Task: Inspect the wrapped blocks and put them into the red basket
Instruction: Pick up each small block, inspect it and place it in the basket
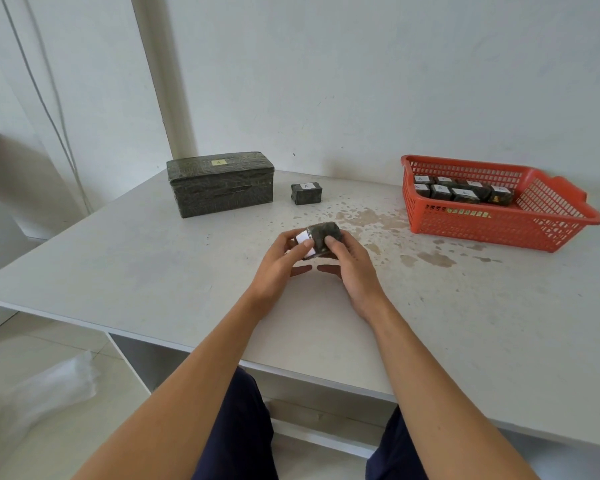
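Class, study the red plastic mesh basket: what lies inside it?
Inside the red plastic mesh basket lie several dark wrapped blocks with white labels, grouped toward its left side. Their lower parts sit behind the mesh wall; anything beneath them is hidden.

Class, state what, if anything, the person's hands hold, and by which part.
One small dark film-wrapped block, in two grips: the left hand pinches its white-labelled left face, the right hand its right side.

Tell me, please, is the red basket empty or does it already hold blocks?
Not empty: the basket holds several labelled blocks, grouped toward its far side. The left hand and right hand grip another block.
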